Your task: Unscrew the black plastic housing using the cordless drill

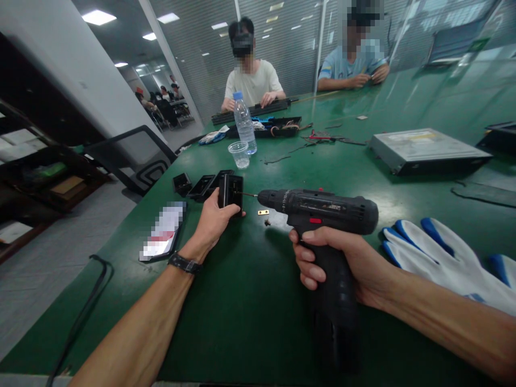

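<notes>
My right hand [334, 258] is wrapped round the handle of a black cordless drill [322, 207], its body level and its long thin bit pointing left. The bit's tip reaches into the open side of a small black box-like housing [235, 189]. Gripped in my left hand [215, 217], that housing stands on edge on the table. Just right of it lie a small brass-coloured plate [263, 212] with two holes and a tiny heap of what look like screws [267, 222]. Behind my left hand sit more black housings [201, 186].
A phone [163, 231] lies left of my forearm. White-and-blue gloves [439, 258] rest at right. Farther back stand a plastic cup [239, 155], a water bottle [244, 123] and a metal drive unit [427, 150]. Two people sit across the green table [242, 322].
</notes>
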A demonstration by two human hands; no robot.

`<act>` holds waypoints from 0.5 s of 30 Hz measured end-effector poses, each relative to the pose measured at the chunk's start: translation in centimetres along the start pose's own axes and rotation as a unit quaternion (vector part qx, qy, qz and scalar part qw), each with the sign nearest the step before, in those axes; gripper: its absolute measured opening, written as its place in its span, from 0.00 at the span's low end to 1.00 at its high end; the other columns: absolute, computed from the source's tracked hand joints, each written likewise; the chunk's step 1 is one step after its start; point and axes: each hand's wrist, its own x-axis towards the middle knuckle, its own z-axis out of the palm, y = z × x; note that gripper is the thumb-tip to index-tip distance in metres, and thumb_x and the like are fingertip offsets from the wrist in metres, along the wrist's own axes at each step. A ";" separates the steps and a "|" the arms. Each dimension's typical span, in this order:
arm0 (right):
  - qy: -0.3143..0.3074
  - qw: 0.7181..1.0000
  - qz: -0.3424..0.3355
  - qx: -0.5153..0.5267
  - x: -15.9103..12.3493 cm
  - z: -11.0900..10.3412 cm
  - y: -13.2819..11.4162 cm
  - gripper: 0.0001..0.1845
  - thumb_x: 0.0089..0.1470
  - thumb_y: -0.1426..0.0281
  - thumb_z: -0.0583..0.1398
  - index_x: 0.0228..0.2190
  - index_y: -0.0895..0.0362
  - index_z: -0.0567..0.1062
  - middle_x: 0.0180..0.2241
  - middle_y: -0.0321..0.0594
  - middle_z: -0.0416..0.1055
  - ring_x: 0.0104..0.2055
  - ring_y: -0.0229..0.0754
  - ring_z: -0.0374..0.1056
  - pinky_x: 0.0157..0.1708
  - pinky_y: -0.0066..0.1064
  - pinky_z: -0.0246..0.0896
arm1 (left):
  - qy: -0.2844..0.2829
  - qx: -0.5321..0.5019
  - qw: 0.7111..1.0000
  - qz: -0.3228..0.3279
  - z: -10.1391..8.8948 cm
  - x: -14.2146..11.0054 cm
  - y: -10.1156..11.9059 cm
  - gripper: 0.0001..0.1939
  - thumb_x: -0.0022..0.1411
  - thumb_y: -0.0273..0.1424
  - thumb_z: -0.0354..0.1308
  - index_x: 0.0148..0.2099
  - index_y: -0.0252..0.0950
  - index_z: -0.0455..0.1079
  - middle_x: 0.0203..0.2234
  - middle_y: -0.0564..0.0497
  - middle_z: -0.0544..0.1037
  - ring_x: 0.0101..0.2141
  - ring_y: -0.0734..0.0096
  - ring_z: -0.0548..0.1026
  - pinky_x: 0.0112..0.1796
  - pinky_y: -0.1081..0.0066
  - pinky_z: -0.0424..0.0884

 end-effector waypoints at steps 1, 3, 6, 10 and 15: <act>0.000 1.000 0.000 0.000 0.0 0.0 0.0 0.06 0.57 0.71 0.64 0.35 0.62 0.78 0.24 0.33 0.67 0.20 0.33 0.62 0.26 0.30 0.68 | 0.000 -0.001 1.000 -0.001 0.0 0.0 0.1 0.24 0.48 0.25 0.67 0.50 0.33 0.73 0.36 0.50 0.76 0.32 0.69 0.77 0.35 0.67 0.81; 0.002 1.000 0.000 0.000 0.0 0.1 0.0 0.06 0.56 0.71 0.64 0.35 0.62 0.78 0.24 0.33 0.67 0.20 0.33 0.62 0.26 0.30 0.68 | -0.001 -0.001 1.000 -0.002 0.0 -0.1 0.2 0.24 0.48 0.26 0.67 0.50 0.33 0.72 0.35 0.51 0.76 0.32 0.69 0.77 0.35 0.67 0.81; 0.000 1.000 -0.002 -0.001 0.0 0.1 -0.1 0.05 0.56 0.71 0.65 0.34 0.62 0.78 0.24 0.33 0.67 0.21 0.33 0.63 0.26 0.30 0.68 | -0.002 0.003 1.000 -0.001 0.0 -0.1 0.3 0.25 0.47 0.26 0.68 0.50 0.33 0.72 0.35 0.52 0.75 0.32 0.70 0.77 0.35 0.67 0.81; 0.000 1.000 -0.004 -0.011 0.0 0.0 -0.1 0.06 0.57 0.71 0.65 0.34 0.62 0.78 0.24 0.33 0.66 0.21 0.33 0.62 0.26 0.30 0.68 | -0.006 -0.003 1.000 0.000 -0.1 0.0 0.2 0.25 0.48 0.26 0.68 0.50 0.33 0.72 0.36 0.51 0.76 0.33 0.69 0.77 0.36 0.66 0.82; 0.001 1.000 -0.001 -0.001 0.0 0.0 0.0 0.06 0.57 0.70 0.64 0.36 0.61 0.78 0.25 0.33 0.66 0.21 0.33 0.62 0.27 0.30 0.68 | -0.003 -0.003 1.000 -0.005 -0.1 0.0 0.1 0.24 0.48 0.25 0.68 0.49 0.33 0.73 0.36 0.50 0.76 0.32 0.69 0.77 0.36 0.66 0.81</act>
